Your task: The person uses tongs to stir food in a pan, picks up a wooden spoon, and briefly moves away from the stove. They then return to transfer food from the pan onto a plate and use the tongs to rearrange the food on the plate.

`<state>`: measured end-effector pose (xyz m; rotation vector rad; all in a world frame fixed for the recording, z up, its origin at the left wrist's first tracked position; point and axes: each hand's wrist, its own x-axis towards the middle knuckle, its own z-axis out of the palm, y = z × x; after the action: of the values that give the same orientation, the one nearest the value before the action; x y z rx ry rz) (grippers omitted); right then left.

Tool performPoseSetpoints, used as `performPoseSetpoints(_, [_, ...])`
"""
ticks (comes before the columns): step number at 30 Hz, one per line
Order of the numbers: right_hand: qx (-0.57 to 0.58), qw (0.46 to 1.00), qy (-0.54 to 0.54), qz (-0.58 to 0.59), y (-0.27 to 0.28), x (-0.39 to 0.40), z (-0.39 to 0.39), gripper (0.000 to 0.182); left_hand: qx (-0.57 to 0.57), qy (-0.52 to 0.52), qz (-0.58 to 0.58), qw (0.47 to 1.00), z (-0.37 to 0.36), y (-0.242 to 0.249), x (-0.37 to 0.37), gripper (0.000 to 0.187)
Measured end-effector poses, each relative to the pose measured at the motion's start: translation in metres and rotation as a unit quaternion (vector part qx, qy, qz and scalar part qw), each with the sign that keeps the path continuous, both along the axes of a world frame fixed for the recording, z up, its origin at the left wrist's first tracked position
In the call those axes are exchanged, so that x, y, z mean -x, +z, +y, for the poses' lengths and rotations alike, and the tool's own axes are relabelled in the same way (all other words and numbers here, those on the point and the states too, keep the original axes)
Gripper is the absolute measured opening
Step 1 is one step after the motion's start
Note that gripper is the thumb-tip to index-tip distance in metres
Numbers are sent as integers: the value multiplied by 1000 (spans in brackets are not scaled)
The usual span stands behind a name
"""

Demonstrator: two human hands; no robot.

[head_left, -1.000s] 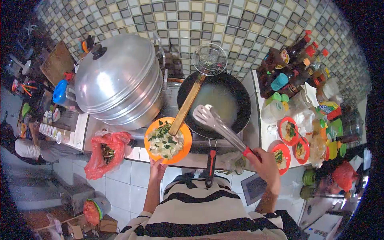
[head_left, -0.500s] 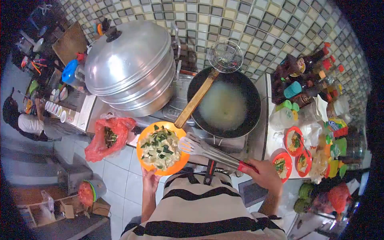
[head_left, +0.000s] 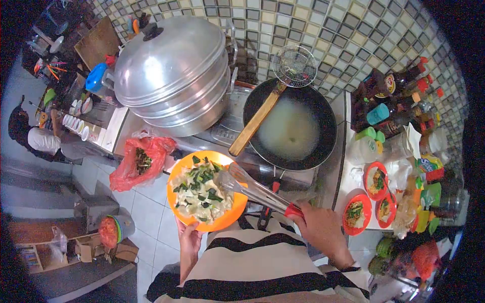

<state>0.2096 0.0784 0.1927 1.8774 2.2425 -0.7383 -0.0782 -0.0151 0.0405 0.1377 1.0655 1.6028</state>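
Note:
My left hand point(head_left: 189, 236) grips the near rim of an orange plate point(head_left: 239, 204). Pale, soft-looking pieces of food point(head_left: 196, 191) and chopped green leaves are heaped on it. In my right hand point(head_left: 322, 231) are metal tongs point(head_left: 262, 196) with red grips, held by the handle end. Their slotted tips reach over the right side of the plate, at the edge of the food. Beyond the plate stands a black wok point(head_left: 328, 126) with cloudy liquid in it. A wire skimmer point(head_left: 295, 65) lies across the wok, its wooden handle slanting towards the plate.
A large aluminium steamer point(head_left: 172, 76) stands left of the wok. A red plastic bag point(head_left: 136, 164) with greenish contents lies before it. At right are several red plates point(head_left: 356, 214) of food, bottles point(head_left: 404, 78) and jars. A person point(head_left: 43, 141) is at the far left.
The tongs have moved left, so their tips now overlap the plate and its food. My right hand has come closer to the plate. The whole view has shifted slightly.

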Motion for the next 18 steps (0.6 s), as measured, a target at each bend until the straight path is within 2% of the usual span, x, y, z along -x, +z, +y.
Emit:
performPoseSetpoints(4, [10, 999, 11, -35, 1, 3, -13, 39, -1, 7, 2, 1000, -2, 3, -5, 69])
performPoseSetpoints(9, [-68, 990, 20, -126, 4, 19, -29, 39, -7, -7, 16, 1000, 0, 14, -15, 69])
performPoseSetpoints(13, [-97, 990, 18, -102, -3, 17, -31, 39, -10, -7, 28, 1000, -2, 16, -19, 69])
performPoseSetpoints(15, [-113, 985, 60, -112, -5, 14, -30, 36, -12, -9, 32, 999, -3, 15, -19, 68])
performPoseSetpoints(18, [-97, 990, 64, -81, -8, 10, -23, 35, -16, -7, 38, 999, -3, 14, -19, 69])
